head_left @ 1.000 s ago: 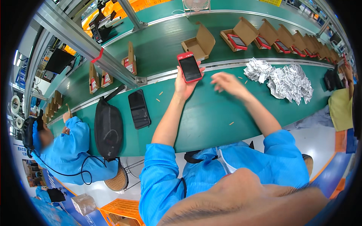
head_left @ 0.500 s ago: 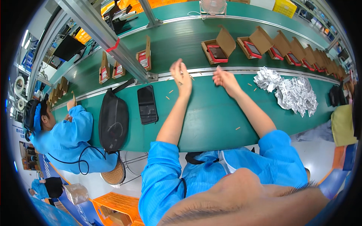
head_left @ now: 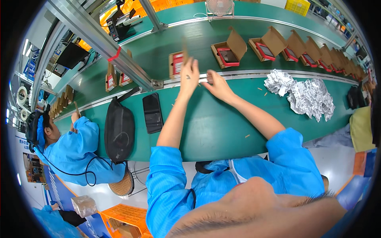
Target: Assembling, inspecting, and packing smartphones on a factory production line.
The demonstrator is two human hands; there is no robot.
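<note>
An open brown cardboard box [head_left: 171, 67] with a red-and-white item inside stands on the green belt beyond the metal rail. My left hand [head_left: 189, 77] is beside its right side, fingers stretched out towards the raised, motion-blurred lid; whether they touch the lid is unclear. A small dark mark shows on the back of this hand. Just to the right, my right hand [head_left: 218, 86] hovers near the rail, thumb and fingers apart. Small tan strips [head_left: 247, 136] lie scattered on the green table. A black phone [head_left: 152, 113] rests left of my left forearm.
Open boxes with red-framed devices [head_left: 228, 56] line the belt to the right. A heap of white printed slips [head_left: 311, 99] lies on the table's right. At left are a black pouch [head_left: 120, 129], a metal post [head_left: 107, 47] and a co-worker in blue [head_left: 79, 150]. A fan [head_left: 220, 7] stands behind.
The cardboard box has shifted right, away from the post, and is now beside my left hand. Both hands have moved left, the right one closer to the left. The lid is blurred by movement.
</note>
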